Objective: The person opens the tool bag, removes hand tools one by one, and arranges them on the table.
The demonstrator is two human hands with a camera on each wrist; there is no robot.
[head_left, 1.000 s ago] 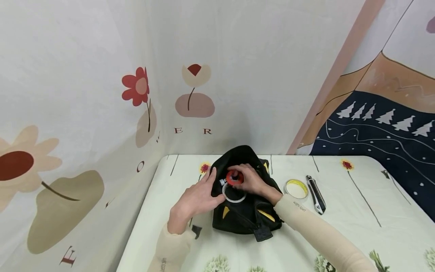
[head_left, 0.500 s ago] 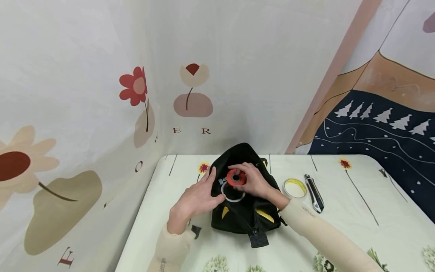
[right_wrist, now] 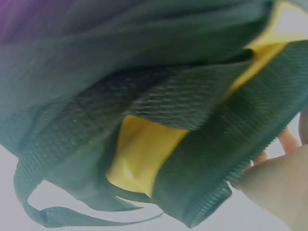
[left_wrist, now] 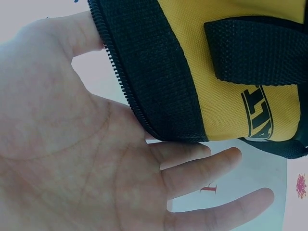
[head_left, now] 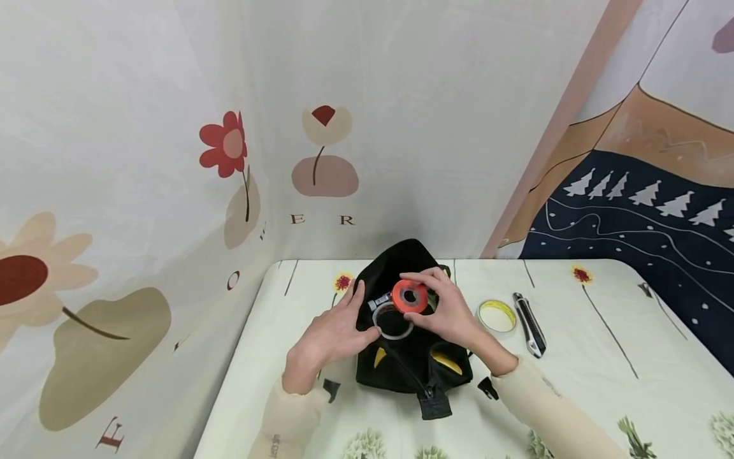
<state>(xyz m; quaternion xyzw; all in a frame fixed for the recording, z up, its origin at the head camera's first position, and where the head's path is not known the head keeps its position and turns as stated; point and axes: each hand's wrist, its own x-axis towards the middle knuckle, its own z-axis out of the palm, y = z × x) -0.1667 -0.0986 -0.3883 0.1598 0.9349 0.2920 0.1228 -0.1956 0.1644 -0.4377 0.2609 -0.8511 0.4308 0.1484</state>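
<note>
A black and yellow zippered tool bag lies with its mouth spread wide. My left hand rests against its left rim, thumb tip over the edge; the left wrist view shows the palm and straight fingers beside the zipper. With thumb and fingers, my right hand pinches a red tape roll above the mouth. Below it, a pale ring like a tape roll and a small grey-and-black cylinder show in the mouth. The bag's deeper inside is hidden.
To the right of the bag, a tape roll with a yellow inner ring lies on the white floral tablecloth. Beside it is a utility knife. A black strap buckle lies near my right wrist. Printed curtains stand behind.
My right hand has lifted the red tape roll and moved it to the right and nearer, turning its face up. The left hand stays at the bag's rim.
</note>
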